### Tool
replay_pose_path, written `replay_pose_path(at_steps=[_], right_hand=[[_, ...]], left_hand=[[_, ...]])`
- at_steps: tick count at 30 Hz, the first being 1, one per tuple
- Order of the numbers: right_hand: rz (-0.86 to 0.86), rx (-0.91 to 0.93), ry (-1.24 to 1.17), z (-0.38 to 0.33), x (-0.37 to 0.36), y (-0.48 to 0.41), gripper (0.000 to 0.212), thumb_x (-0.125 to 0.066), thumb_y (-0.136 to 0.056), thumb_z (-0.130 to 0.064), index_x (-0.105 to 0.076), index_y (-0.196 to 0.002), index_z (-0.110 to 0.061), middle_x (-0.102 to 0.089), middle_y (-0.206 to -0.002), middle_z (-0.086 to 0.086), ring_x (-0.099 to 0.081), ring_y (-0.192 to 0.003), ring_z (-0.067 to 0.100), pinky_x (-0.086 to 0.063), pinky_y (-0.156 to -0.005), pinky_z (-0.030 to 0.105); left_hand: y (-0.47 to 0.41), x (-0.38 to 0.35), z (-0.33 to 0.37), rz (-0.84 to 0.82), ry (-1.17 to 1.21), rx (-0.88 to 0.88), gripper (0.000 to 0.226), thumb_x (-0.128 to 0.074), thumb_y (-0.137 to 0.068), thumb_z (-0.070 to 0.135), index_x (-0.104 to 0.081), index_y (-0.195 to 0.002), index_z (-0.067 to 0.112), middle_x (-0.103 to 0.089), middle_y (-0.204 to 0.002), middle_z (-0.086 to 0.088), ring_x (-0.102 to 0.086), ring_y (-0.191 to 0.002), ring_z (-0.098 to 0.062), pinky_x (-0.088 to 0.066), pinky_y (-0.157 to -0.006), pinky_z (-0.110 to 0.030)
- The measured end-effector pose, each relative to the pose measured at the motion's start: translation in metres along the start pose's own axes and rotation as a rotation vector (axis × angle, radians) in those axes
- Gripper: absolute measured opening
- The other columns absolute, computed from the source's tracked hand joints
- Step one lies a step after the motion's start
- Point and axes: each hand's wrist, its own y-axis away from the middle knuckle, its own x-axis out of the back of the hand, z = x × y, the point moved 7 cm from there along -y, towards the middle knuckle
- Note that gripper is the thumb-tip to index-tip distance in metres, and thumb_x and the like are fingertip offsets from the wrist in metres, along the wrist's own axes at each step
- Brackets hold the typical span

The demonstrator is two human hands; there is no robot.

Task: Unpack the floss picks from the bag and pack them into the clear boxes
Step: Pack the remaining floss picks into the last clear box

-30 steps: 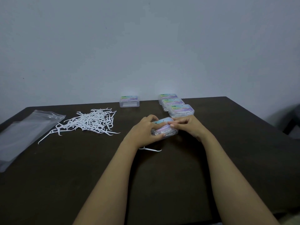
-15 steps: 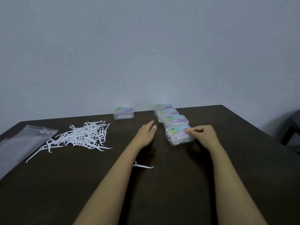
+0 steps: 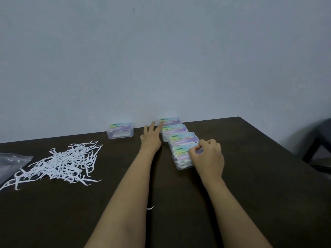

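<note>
In the head view, a dark table (image 3: 250,176) fills the lower half of the frame below a pale wall (image 3: 161,51). At the left edge lies the bag (image 3: 10,163), flat. Just right of it is a loose pile of white picks (image 3: 66,161). One more pick (image 3: 150,208) shows low in the centre, partly hidden under the left forearm. Near the table's far edge, left of centre, one box (image 3: 120,130) stands alone with its lid on. Right of centre, four closed boxes run in a touching row from the far edge toward the viewer: the far box (image 3: 170,120), second box (image 3: 176,130), third box (image 3: 184,139) and near box (image 3: 180,158), which holds white picks. The left hand (image 3: 151,140) reaches up the frame between the lone box and the row, its fingers straight and spread. Its forefinger tip overlaps the far box, but contact cannot be told. The right hand (image 3: 207,156) rests on the near box's right side, fingers curled, tips bunched together on the lid. A dark chair (image 3: 318,140) shows at the right edge.
</note>
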Motion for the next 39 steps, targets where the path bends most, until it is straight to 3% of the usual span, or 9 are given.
replay_pose_path(at_steps=[3, 8, 16, 20, 23, 27, 31, 34, 39], right_hand=[[0.021, 0.015, 0.025, -0.002, -0.002, -0.004, 0.011, -0.054, -0.088, -0.028, -0.054, -0.085, -0.018, -0.044, -0.091, -0.003, -0.044, -0.083, 0.01, -0.042, -0.066, 0.021], [0.041, 0.025, 0.047, -0.002, -0.002, -0.004, 0.013, -0.053, -0.088, -0.027, -0.058, -0.087, -0.015, -0.049, -0.092, 0.001, -0.045, -0.084, 0.013, -0.045, -0.071, 0.026], [0.08, 0.076, 0.158, -0.01, 0.002, 0.003, 0.024, -0.043, -0.094, -0.031, -0.058, -0.096, -0.012, -0.052, -0.095, 0.006, -0.042, -0.085, 0.015, -0.038, -0.074, 0.027], [0.078, 0.103, 0.306, -0.019, 0.003, 0.013, 0.033, -0.038, -0.094, -0.035, -0.057, -0.101, -0.008, -0.051, -0.101, 0.012, -0.045, -0.093, 0.025, -0.037, -0.079, 0.036], [0.094, 0.122, 0.377, -0.031, 0.002, 0.022, 0.038, -0.04, -0.094, -0.036, -0.06, -0.101, -0.004, -0.051, -0.111, 0.019, -0.046, -0.1, 0.032, -0.036, -0.087, 0.042], [0.181, 0.47, 0.404, -0.085, -0.008, 0.053, 0.035, -0.041, -0.083, -0.035, -0.067, -0.085, -0.012, -0.063, -0.099, 0.015, -0.055, -0.094, 0.03, -0.042, -0.085, 0.043], [0.093, 0.93, 0.372, -0.136, -0.034, 0.095, 0.027, -0.071, -0.069, -0.028, -0.068, -0.092, -0.013, -0.065, -0.095, 0.011, -0.061, -0.088, 0.027, -0.047, -0.08, 0.037], [-0.035, 1.022, 0.38, -0.151, -0.047, 0.106, 0.037, -0.081, -0.057, -0.019, -0.07, -0.091, -0.009, -0.067, -0.094, 0.015, -0.066, -0.085, 0.029, -0.053, -0.074, 0.034], [-0.125, 1.119, 0.502, -0.163, -0.056, 0.118, 0.031, -0.075, -0.058, -0.004, -0.066, -0.087, -0.002, -0.065, -0.081, 0.016, -0.064, -0.072, 0.028, -0.055, -0.065, 0.033]], left_hand=[[-0.011, -0.002, 0.001, 0.006, -0.133, 0.028, 0.068, -0.037, -0.094, 0.009, -0.007, -0.145, 0.044, 0.011, -0.157, -0.002, 0.017, -0.141, -0.034, -0.003, -0.111, -0.059], [-0.007, 0.007, -0.006, 0.127, -0.289, 0.058, 0.059, -0.035, -0.094, 0.013, -0.013, -0.146, 0.029, 0.01, -0.157, -0.001, 0.016, -0.142, -0.032, -0.005, -0.111, -0.059], [0.043, 0.036, -0.029, 0.222, -0.422, -0.031, 0.042, -0.036, -0.092, 0.014, -0.031, -0.135, 0.013, -0.033, -0.145, -0.005, -0.016, -0.142, -0.022, -0.013, -0.11, -0.054], [0.075, 0.052, -0.047, 0.241, -0.435, -0.096, 0.037, -0.038, -0.092, 0.017, -0.037, -0.129, 0.015, -0.042, -0.137, -0.002, -0.034, -0.131, -0.019, -0.016, -0.11, -0.051], [0.1, 0.06, -0.058, 0.218, -0.393, -0.123, 0.038, -0.04, -0.095, 0.024, -0.035, -0.131, 0.016, -0.039, -0.141, -0.003, -0.034, -0.133, -0.018, -0.015, -0.111, -0.049], [0.134, 0.067, -0.073, 0.204, -0.281, -0.124, 0.04, -0.043, -0.095, 0.028, -0.033, -0.133, 0.016, -0.032, -0.148, -0.001, -0.027, -0.137, -0.014, -0.012, -0.112, -0.046], [0.159, 0.07, -0.08, 0.197, -0.2, -0.106, 0.048, -0.044, -0.096, 0.028, -0.029, -0.14, 0.016, -0.03, -0.15, 0.001, -0.025, -0.138, -0.008, -0.007, -0.112, -0.041], [0.171, 0.07, -0.08, 0.184, -0.096, -0.094, 0.04, -0.04, -0.097, 0.021, -0.033, -0.136, 0.014, -0.036, -0.145, 0.002, -0.033, -0.134, -0.009, -0.005, -0.112, -0.041], [0.19, 0.073, -0.073, 0.208, 0.123, -0.2, 0.027, -0.039, -0.09, -0.004, -0.047, -0.115, 0.003, -0.051, -0.123, -0.01, -0.046, -0.118, -0.022, -0.011, -0.113, -0.034]])
